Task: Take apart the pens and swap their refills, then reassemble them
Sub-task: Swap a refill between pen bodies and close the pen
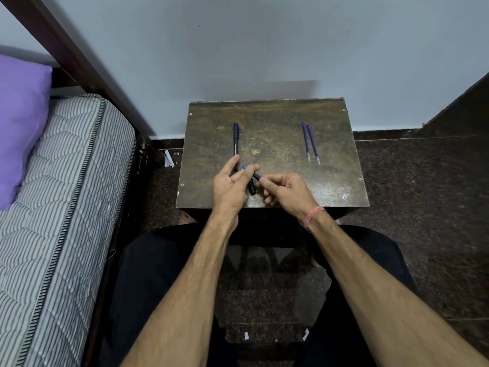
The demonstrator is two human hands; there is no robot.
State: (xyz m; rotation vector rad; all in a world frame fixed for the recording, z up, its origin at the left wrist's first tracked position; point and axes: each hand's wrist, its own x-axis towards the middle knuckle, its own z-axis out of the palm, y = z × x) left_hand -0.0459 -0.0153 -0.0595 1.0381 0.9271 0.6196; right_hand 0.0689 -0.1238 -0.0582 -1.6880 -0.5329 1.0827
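Far left of frame: striped mattress (66,181) with a purple pillow (21,123) at upper left. Neither matters for the task.

Centre: small dark wooden table (272,120). Left of centre on it, a black pen (236,140) lies lengthwise, capped, its near end just beside the left index finger.

Lower centre: left hand (229,186) pinches the tip end of a second black pen body (255,177) between fingertips; a short blue refill tip (243,167) pokes out past the fingers. Its index finger stretches out toward the lying pen. Right hand (287,190) is curled, thumb and finger gripping the other end of the same body. A dark piece (252,188) sits under and between the hands, cap or barrel section, can't tell which. Pink band (313,215) on the right wrist.

Right of centre, well apart from the hands: two blue refills (311,143) lie side by side on the table, nearly parallel.

Judgement: mid-disassembly or mid-reassembly of the held pen, with the hands set for twisting or pulling at the tip end. Which way it's going isn't readable from this.

Next move calls for a firm counter-grip with both hands, a straight pull along the axis so the thin refill doesn't bend, and keeping the loose parts from rolling off the near edge.
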